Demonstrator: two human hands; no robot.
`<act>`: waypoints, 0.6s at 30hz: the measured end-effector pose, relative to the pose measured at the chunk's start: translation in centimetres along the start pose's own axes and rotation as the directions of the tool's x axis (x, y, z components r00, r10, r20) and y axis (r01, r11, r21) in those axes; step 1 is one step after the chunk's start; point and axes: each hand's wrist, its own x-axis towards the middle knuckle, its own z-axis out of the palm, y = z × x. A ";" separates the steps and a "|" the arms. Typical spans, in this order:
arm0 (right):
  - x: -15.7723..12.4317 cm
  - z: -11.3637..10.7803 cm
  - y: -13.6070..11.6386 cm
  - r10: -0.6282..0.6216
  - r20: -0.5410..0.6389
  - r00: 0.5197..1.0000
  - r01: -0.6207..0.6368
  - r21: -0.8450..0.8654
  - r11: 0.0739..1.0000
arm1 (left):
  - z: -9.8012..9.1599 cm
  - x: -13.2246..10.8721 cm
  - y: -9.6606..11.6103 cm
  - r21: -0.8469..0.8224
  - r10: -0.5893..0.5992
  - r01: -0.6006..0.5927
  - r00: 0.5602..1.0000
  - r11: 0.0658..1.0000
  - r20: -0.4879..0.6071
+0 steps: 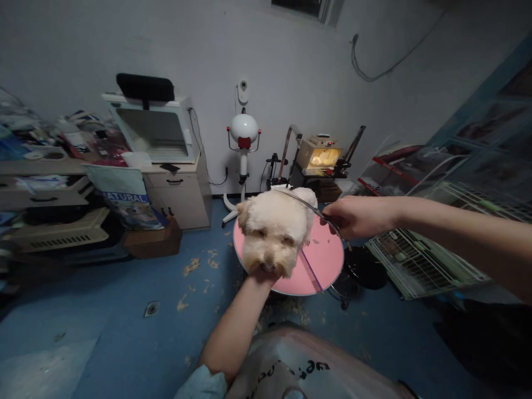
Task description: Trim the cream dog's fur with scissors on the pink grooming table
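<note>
While the dog (272,227) is on the pink desk (328,260), left hand (261,275) props its chin; fingers hidden in fur, grip unclear. Right hand (357,217) fingers pinch scissors (301,200) over its head. Likely mid-trim; next snip needs the head steady.

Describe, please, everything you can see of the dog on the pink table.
The dog is small, with fluffy cream fur and dark eyes. It is on the round pink table, facing the camera, head lowered. The left hand holds its chin from below; the right hand holds scissors just over its back.
</note>
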 end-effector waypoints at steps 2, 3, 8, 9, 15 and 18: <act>0.1 0.1 0.2 0.007 -0.009 1.000 -0.007 0.042 0.999 | -0.3 0.1 -0.1 -0.003 0.020 -0.020 0.999 1.000 0.039; 0.1 0.1 0.3 0.011 -0.013 1.000 -0.010 0.061 0.998 | -0.4 0.1 -0.1 -0.012 0.025 -0.025 0.999 1.000 0.048; 0.8 0.6 1.4 -0.007 -0.005 1.000 0.008 0.124 0.992 | -0.2 -0.3 -0.3 -0.108 0.028 -0.018 0.996 0.994 0.087; 1.0 0.8 1.7 -0.013 -0.006 1.000 0.014 0.138 0.990 | 0.0 -0.5 -0.3 -0.123 0.015 -0.004 0.996 0.992 0.084; -0.1 3.0 1.8 0.077 -0.105 0.991 -0.063 0.130 0.990 | 1.2 -1.2 -0.3 -0.093 0.002 -0.009 0.997 0.996 -0.081; -1.7 4.6 0.0 0.095 -0.237 0.967 -0.078 0.080 0.994 | 0.7 -1.0 -0.4 -0.002 0.045 -0.046 0.995 0.999 -0.086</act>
